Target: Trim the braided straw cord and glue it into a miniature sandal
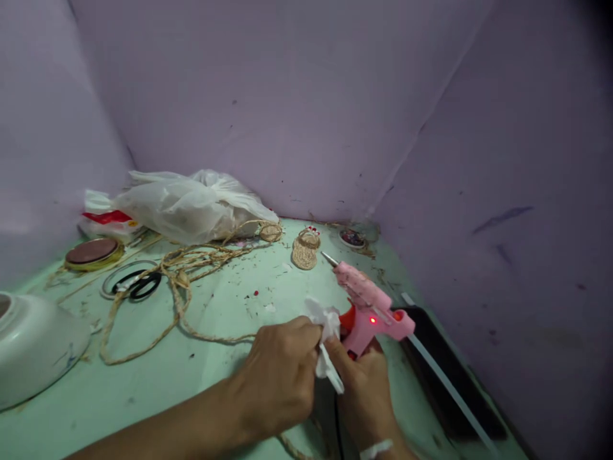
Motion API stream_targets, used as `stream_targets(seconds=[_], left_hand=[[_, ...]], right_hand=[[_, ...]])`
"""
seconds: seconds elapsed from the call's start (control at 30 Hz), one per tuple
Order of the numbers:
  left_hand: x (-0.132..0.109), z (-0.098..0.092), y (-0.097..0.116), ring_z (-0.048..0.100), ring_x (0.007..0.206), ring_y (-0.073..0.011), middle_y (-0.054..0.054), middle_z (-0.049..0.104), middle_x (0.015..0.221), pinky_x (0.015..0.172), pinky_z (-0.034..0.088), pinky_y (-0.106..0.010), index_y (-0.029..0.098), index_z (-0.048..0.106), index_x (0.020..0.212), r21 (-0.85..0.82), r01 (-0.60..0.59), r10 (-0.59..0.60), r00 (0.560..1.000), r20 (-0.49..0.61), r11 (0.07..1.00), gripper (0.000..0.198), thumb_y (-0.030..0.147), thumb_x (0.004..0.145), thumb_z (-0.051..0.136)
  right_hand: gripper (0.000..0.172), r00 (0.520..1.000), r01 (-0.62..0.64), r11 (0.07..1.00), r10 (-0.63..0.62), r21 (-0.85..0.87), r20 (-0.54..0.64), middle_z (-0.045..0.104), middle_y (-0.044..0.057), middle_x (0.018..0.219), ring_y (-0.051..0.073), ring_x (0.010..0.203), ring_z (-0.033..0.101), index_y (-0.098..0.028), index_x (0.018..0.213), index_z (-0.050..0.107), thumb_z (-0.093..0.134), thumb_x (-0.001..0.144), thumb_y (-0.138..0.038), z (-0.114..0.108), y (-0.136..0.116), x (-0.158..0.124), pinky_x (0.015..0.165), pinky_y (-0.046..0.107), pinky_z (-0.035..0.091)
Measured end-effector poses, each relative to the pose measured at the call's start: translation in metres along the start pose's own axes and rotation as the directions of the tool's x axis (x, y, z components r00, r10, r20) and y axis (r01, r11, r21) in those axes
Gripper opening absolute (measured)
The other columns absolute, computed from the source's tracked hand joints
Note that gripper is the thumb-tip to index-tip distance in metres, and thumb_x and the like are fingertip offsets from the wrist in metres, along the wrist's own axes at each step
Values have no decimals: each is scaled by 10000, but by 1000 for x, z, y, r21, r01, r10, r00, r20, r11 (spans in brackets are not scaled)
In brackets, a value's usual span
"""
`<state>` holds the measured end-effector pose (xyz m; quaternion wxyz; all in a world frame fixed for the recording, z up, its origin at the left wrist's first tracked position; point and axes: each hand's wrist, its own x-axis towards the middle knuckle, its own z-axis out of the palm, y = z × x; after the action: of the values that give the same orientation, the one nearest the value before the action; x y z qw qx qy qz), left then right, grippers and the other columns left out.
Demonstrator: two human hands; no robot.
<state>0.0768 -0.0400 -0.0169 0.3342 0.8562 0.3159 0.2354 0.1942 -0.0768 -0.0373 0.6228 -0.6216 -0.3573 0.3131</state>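
Left hand: the left hand (285,370) has its fingers curled tight, pinching a crumpled white tissue (330,327).
Right hand: the right hand (368,386) is wrapped around the handle of the pink glue gun (361,287).
Glue gun: up above the surface (215,377), at 2 o'clock from the left hand, its metal tip (329,259) pointing between 10 and 11 o'clock.
Feel: probably light, hard and a bit smooth; the tissue looks soft and easy to rip.
Where to grab: the handle is best; the tip could be hot.
Red light: glowing (372,321).
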Motion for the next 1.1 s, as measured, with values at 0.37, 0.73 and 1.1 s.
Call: stream_targets(seconds=[0.37,0.73,1.1], left_hand=[[-12,-5,2,508,1030,-251,-86,567,1134,806,425,-361,255,591,1082,-697,161,-51,983,177,699,389,377,715,552],[4,-7,-12,498,640,-117,6,547,652,587,388,-214,149,614,621,-581,50,-178,970,-164,813,85,189,678,567],[8,-45,-48,551,781,-170,-28,615,839,711,429,-268,164,593,823,-358,89,-327,648,-688,930,161,271,718,534]], right_hand=[[263,962,24,979,-77,-201,-261,604,23,531,179,510,549,-161,608,582,653,605,-414,-11,-7,19,493,275,417],[328,933,-73,997,64,13,354,577,15,621,151,557,531,-135,812,614,587,707,-444,11,-27,0,470,236,418],[220,969,68,988,-32,-140,245,662,41,804,155,567,551,-187,874,648,618,673,-274,6,3,20,578,283,470]])
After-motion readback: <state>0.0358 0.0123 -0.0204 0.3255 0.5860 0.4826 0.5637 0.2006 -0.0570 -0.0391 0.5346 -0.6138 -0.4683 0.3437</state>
